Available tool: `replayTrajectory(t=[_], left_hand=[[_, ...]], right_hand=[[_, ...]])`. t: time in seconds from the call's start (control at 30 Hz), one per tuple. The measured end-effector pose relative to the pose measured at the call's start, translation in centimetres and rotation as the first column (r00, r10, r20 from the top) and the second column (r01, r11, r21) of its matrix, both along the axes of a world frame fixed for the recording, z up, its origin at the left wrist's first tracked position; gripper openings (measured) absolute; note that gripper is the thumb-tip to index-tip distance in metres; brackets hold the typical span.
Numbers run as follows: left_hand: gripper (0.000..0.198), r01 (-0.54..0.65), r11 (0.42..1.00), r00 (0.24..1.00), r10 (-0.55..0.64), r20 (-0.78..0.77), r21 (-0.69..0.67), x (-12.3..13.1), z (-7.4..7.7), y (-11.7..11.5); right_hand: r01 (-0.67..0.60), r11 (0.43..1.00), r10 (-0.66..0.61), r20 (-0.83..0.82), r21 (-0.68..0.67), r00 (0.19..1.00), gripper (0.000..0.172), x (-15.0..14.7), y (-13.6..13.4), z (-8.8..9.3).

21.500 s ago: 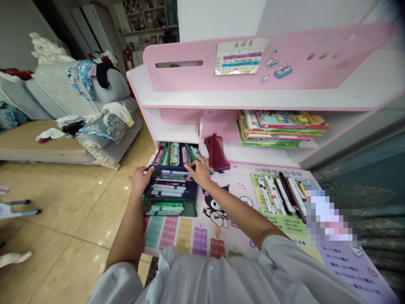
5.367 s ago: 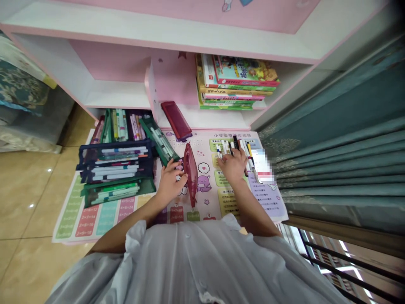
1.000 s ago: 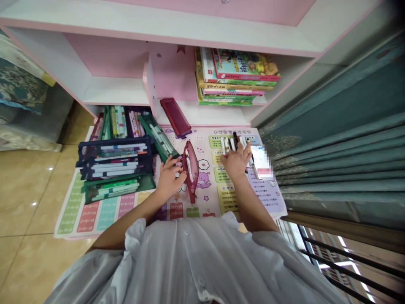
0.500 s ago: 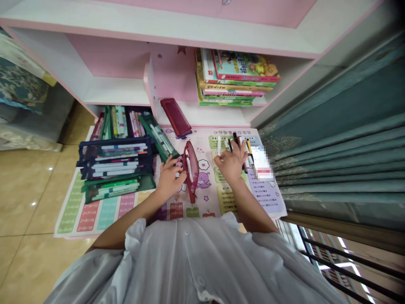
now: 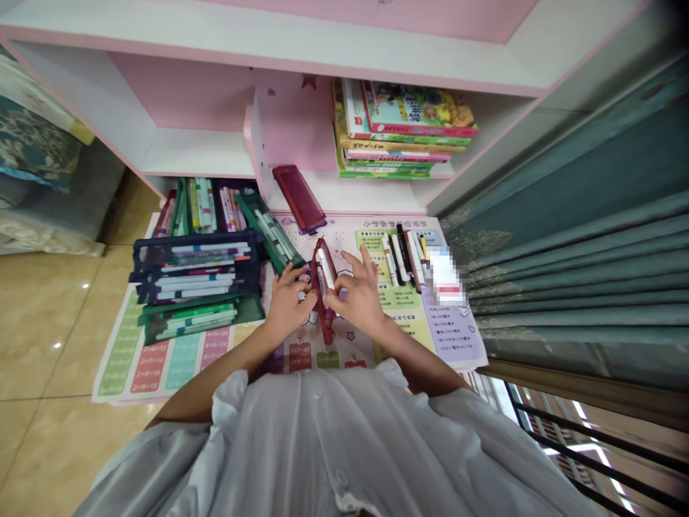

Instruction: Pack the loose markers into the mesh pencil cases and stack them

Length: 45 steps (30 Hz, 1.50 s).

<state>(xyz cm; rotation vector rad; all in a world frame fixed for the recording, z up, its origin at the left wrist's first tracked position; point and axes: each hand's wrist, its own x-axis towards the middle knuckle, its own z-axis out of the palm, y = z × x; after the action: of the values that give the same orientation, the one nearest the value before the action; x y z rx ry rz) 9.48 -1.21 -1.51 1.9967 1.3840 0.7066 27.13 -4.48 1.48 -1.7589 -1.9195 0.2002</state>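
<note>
A dark red mesh pencil pouch (image 5: 327,330) stands upright with its mouth apart in the middle of the desk mat. My left hand (image 5: 289,298) pinches its left side between thumb and finger. White markers (image 5: 325,268) show in the pouch's mouth. My right hand (image 5: 356,291) is at the pouch's right side, thumb and index finger closed on a white marker there, the other fingers raised. Right of that hand, several loose markers (image 5: 401,257) with white, black and yellow bodies lie side by side.
At the left are green pouches (image 5: 247,309) and navy pouches (image 5: 143,258) filled with markers. A flat red pouch (image 5: 298,197) leans on the shelf edge behind. Stacked books (image 5: 398,154) fill the shelf's right part. A blurred white object (image 5: 446,276) lies beside the curtain (image 5: 565,266).
My right hand has moved left from the loose markers to the pouch, bringing a white marker into its mouth. My left hand keeps its pinch on the pouch.
</note>
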Motion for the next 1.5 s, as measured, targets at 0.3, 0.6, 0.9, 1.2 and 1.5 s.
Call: replayTrajectory(t=[0.3,0.6,0.9,1.2,1.5], left_hand=[[0.014,-0.022,0.992,0.987,0.041,-0.154,0.124,0.3,0.9,-0.6],[0.021,0.002,0.955,0.977,0.062,-0.204,0.298,0.7,0.6,-1.0],[0.021,0.011,0.942,0.970,0.071,-0.231,0.336,0.8,0.6,-1.2],[0.022,-0.011,0.936,0.978,0.084,-0.193,0.352,0.7,0.3,-1.1],[0.021,-0.031,0.946,0.981,0.092,-0.173,0.323,0.7,0.2,-1.0]], right_hand=[[0.029,0.976,-0.015,0.069,-0.217,0.997,0.017,-1.4,1.1,-0.1],[0.064,0.952,-0.026,0.131,-0.298,0.991,0.022,-1.6,1.7,-0.7],[0.028,0.998,-0.028,0.005,-0.064,1.000,0.022,-0.5,1.3,-1.4],[0.364,0.929,-0.371,0.152,0.071,0.916,0.026,8.3,2.3,-3.1],[0.490,0.871,-0.441,0.403,-0.023,0.802,0.028,11.3,2.6,-5.0]])
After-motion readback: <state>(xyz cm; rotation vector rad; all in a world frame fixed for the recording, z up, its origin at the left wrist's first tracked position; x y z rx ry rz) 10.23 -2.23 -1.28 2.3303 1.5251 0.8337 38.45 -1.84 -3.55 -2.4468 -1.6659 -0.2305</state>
